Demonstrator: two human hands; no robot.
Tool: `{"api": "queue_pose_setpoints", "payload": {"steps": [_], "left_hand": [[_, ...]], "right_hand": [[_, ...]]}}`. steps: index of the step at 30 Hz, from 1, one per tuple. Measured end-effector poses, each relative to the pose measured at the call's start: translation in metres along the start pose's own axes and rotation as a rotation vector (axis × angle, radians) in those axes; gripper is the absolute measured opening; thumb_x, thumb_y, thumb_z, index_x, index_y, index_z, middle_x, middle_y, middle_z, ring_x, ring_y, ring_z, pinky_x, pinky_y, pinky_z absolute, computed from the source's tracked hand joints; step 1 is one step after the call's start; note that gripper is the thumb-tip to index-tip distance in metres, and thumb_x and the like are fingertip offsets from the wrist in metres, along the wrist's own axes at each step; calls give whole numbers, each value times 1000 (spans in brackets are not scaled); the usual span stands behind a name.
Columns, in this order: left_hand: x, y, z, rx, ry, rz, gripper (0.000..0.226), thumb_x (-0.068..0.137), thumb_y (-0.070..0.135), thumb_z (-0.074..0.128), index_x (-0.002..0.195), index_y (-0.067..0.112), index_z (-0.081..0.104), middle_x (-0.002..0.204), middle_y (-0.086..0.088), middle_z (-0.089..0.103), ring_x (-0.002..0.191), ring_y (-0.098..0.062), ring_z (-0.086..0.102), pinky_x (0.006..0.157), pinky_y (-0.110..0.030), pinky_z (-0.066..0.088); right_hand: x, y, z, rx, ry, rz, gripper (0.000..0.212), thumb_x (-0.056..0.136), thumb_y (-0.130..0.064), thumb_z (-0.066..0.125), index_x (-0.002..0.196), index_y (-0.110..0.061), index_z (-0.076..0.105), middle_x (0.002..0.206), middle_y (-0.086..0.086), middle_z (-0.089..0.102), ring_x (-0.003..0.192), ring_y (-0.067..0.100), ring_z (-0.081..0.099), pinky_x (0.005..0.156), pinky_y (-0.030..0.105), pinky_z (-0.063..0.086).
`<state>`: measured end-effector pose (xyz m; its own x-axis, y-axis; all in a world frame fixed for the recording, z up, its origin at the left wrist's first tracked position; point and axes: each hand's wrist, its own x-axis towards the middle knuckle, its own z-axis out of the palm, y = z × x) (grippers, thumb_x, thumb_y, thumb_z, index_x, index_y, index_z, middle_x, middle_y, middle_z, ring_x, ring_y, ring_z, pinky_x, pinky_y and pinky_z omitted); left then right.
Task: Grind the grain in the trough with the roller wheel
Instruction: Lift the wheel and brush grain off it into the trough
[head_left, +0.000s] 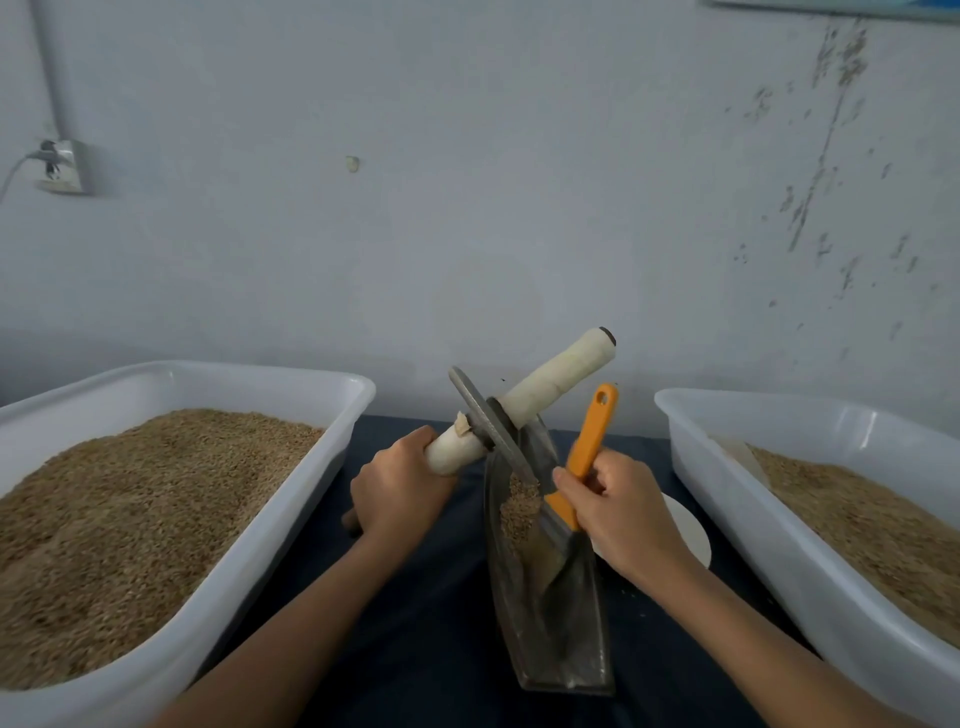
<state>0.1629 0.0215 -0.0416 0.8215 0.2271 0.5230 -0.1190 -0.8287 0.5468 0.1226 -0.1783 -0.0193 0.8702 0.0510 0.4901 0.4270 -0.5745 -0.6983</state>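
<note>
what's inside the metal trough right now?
A small heap of grain sits in the trough, with the brush bristles in it and the roller wheel edge above. The floor under the grain is hidden.

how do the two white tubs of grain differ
The left tub is heaped nearly to its rim; the right tub sits lower, with bare wall showing. A pale disc-like edge leans inside the right tub; nothing shows in the left. Both are white plastic, holding brown grain, flanking the trough.
</note>
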Motion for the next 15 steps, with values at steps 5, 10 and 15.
{"api": "queue_pose_setpoints", "payload": {"steps": [5,10,15], "left_hand": [[1,-1,-1,4,5,-19,16,81,38,66,91,30,56,78,13,56,77,-9,55,62,-26,34],[0,-3,1,-9,4,-4,18,82,38,66,96,30,58,84,11,61,82,-9,59,66,-26,39],[-1,-4,3,-2,9,20,17,82,39,65,94,30,58,83,10,62,80,-9,59,65,-26,41]], "right_hand": [[11,15,7,150,333,-76,43,96,-23,56,56,-12,42,45,-4,41,43,10,40,46,29,33],[48,29,17,151,305,-72,38,98,-22,52,66,-1,55,59,13,57,56,23,55,56,33,41],[73,41,26,11,110,-95,32,97,-23,55,68,-7,57,62,7,61,60,16,59,56,32,40]]}}
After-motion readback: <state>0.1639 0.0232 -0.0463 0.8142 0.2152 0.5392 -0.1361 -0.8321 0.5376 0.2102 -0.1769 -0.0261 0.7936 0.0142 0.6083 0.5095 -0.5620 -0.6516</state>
